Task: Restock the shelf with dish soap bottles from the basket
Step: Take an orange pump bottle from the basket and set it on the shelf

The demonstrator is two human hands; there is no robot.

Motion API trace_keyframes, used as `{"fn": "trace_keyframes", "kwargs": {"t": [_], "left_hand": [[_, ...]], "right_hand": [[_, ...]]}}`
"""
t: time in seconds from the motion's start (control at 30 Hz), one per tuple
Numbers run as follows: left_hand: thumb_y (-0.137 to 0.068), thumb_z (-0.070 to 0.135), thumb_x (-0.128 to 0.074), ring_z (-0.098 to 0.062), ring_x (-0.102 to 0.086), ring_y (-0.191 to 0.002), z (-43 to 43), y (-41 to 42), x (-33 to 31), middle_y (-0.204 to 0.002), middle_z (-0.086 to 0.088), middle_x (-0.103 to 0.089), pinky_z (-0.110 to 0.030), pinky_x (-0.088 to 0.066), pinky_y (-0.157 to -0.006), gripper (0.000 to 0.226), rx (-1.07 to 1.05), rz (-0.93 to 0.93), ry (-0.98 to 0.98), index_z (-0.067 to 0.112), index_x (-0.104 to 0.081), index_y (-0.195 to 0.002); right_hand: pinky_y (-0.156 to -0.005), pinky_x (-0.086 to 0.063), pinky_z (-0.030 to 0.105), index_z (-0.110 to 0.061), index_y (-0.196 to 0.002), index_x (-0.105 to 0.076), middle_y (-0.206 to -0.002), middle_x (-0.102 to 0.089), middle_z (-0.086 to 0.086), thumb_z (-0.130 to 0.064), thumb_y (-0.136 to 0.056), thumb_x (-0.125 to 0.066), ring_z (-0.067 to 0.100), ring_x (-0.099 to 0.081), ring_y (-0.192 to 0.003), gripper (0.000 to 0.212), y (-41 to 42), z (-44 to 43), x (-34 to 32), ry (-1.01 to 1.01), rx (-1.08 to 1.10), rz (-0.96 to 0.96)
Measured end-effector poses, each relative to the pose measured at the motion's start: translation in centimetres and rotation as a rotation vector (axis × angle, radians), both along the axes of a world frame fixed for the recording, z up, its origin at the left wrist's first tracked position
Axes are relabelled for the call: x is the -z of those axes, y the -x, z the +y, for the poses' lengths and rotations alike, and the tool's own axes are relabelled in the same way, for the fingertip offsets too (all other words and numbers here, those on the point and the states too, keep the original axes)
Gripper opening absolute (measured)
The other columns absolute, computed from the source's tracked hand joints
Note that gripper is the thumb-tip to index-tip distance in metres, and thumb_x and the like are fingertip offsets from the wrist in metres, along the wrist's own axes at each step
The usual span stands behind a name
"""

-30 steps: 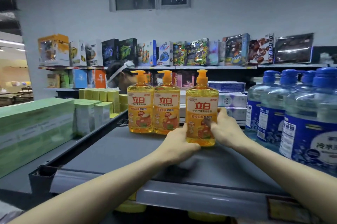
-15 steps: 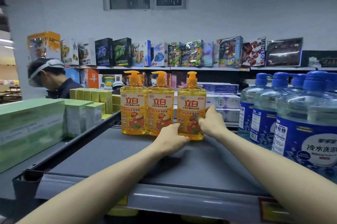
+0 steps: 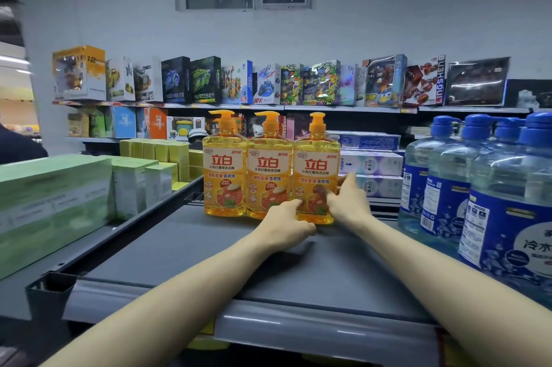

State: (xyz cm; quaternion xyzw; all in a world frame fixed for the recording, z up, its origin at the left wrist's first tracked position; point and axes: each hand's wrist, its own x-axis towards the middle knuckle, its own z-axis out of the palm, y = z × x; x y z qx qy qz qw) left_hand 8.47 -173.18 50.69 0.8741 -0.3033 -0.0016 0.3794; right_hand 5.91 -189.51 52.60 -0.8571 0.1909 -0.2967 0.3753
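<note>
Yellow bottle [image 3: 314, 164] between left hand [image 3: 287, 224], right hand [image 3: 348, 204]

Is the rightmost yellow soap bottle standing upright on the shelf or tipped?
Upright: the rightmost bottle stands base-down on the shelf, pump on top, right hand gripping its side.

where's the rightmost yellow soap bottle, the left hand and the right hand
rightmost yellow soap bottle [image 3: 315, 164]: head view, on its label
left hand [image 3: 283, 222]: head view, back of the hand
right hand [image 3: 347, 202]: head view, back of the hand
</note>
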Motion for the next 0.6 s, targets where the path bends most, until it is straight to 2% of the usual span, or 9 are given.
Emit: {"fn": "trace_keyframes", "kwargs": {"t": [0.13,0.27,0.37,0.47,0.6], "left_hand": [[-0.090,0.026,-0.071,-0.024,-0.057,-0.135,0.0,0.1,0.1,-0.151,-0.006,-0.060,-0.020,-0.037,-0.098,0.074,-0.006,-0.019,-0.020,0.014,-0.047,-0.158],[-0.092,0.024,-0.067,-0.024,-0.059,-0.130,-0.3,-0.3,0.3,-0.149,-0.008,-0.061,-0.020,-0.040,-0.094,0.068,0.007,-0.038,-0.040,0.013,-0.048,-0.156],[-0.094,0.027,-0.065,-0.027,-0.051,-0.143,-0.5,-0.5,0.3,-0.159,-0.009,-0.052,-0.026,-0.040,-0.102,0.074,0.037,-0.054,-0.102,0.013,-0.038,-0.162],[-0.095,0.032,-0.064,-0.029,-0.047,-0.147,-0.4,-0.7,0.1,-0.163,-0.011,-0.046,-0.035,-0.042,-0.114,0.078,0.058,-0.077,-0.201,0.013,-0.034,-0.164],[-0.092,0.036,-0.063,-0.030,-0.051,-0.142,-0.1,0.0,-0.4,-0.155,-0.011,-0.053,-0.040,-0.045,-0.114,0.070,0.024,-0.142,-0.315,0.015,-0.046,-0.157]], "right_hand": [[-0.098,-0.059,0.049,-0.011,-0.137,-0.041,-0.138,-0.063,0.014,-0.035,-0.104,-0.067,0.034,-0.065,-0.122,0.048,0.2,0.3,-0.1,-0.005,-0.007,-0.007],[-0.102,-0.058,0.049,-0.011,-0.136,-0.046,-0.139,-0.063,0.012,-0.031,-0.106,-0.064,0.032,-0.064,-0.125,0.041,0.4,0.4,0.1,-0.022,-0.037,-0.022],[-0.107,-0.054,0.050,-0.012,-0.141,-0.047,-0.142,-0.063,0.012,-0.027,-0.106,-0.064,0.033,-0.062,-0.129,0.042,0.7,0.2,0.4,0.085,-0.027,0.046],[-0.112,-0.050,0.049,-0.017,-0.149,-0.047,-0.146,-0.062,0.009,-0.031,-0.105,-0.064,0.034,-0.060,-0.134,0.050,1.4,0.0,0.3,0.179,-0.061,0.146],[-0.110,-0.050,0.046,-0.023,-0.144,-0.053,-0.142,-0.065,0.011,-0.035,-0.099,-0.061,0.036,-0.061,-0.128,0.048,3.2,0.0,0.0,0.296,-0.098,0.271]]}}
